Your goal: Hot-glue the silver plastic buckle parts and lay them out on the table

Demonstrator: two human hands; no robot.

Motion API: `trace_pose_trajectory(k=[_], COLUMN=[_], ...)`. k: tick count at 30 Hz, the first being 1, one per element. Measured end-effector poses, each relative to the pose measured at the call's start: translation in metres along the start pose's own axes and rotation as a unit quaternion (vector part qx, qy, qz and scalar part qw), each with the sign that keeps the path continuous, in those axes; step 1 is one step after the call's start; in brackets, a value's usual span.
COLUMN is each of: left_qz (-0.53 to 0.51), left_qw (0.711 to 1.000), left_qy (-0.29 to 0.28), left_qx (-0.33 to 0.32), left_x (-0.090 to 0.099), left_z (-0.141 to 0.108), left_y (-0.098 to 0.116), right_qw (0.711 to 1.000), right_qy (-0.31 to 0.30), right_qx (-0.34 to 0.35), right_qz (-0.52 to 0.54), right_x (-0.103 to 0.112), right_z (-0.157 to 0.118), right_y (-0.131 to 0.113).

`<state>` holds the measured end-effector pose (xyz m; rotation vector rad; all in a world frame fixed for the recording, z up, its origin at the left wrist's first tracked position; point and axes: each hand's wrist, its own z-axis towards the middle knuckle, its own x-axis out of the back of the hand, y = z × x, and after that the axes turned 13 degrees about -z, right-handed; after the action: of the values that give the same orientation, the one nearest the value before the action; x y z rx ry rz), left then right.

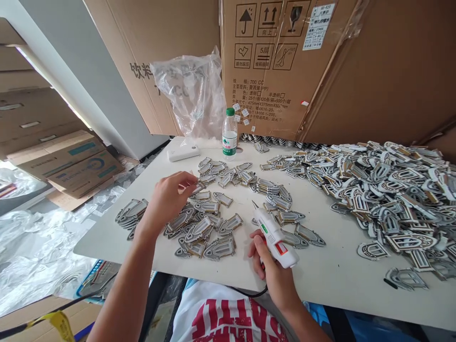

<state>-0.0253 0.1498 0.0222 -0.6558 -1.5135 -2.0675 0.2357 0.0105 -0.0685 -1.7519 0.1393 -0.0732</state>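
My right hand is wrapped round a white glue gun with a green label, its thin nozzle pointing up and left over the table. My left hand reaches over the left side of a group of small grey arched pieces; its fingers are bent together at the far edge of that group, and what they hold, if anything, is hidden. A stack of the same pieces lies left of my left wrist. More pieces lie beside and beyond the glue gun.
A large heap of arched pieces covers the right of the white table. At the back stand a green-capped bottle, a white device, a clear plastic bag and large cardboard boxes.
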Motion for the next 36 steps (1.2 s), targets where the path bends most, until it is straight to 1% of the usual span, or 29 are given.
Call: trace_pose_trajectory(k=[4,9,11,14,18,22,25,29,32,34,36], left_qz=[0.055,0.081,0.092,0.099,0.107,0.095,0.130,0.158,0.163,0.176,0.184], left_qw=[0.994,0.978,0.970,0.965,0.965,0.977,0.979,0.973,0.971,0.971,0.973], left_qy=[-0.092,-0.193,-0.224,-0.244,-0.240,-0.190,-0.157,-0.166,-0.170,-0.159,-0.136], left_qx=[0.003,0.003,0.001,0.008,-0.001,-0.005,0.008,0.026,0.035,0.037,0.035], left_x=[-0.001,-0.004,-0.006,-0.011,-0.015,-0.016,-0.019,-0.022,-0.022,-0.021,-0.020], left_z=[0.027,0.050,0.056,0.063,0.067,0.073,0.080,0.086,0.085,0.081,0.076], left_y=[-0.008,-0.027,-0.034,-0.040,-0.038,-0.034,-0.036,-0.043,-0.045,-0.043,-0.036], right_qw=[1.000,1.000,1.000,1.000,1.000,1.000,1.000,0.999,1.000,1.000,1.000], right_qy=[-0.018,-0.008,-0.008,-0.016,-0.025,-0.013,-0.027,-0.033,-0.028,-0.014,0.000], right_qx=[0.000,0.001,0.002,0.005,0.009,0.001,0.003,0.011,0.009,0.006,0.004], right_qz=[0.004,0.011,0.010,0.008,0.008,0.016,0.008,-0.003,0.000,0.009,0.016], right_x=[0.002,0.000,0.000,0.002,0.002,0.002,0.004,0.006,0.004,0.001,0.000], right_z=[0.002,0.002,0.002,0.003,0.004,0.003,0.005,0.006,0.004,0.003,0.002], right_y=[0.002,0.000,0.000,0.002,0.003,0.003,0.004,0.006,0.005,0.004,0.003])
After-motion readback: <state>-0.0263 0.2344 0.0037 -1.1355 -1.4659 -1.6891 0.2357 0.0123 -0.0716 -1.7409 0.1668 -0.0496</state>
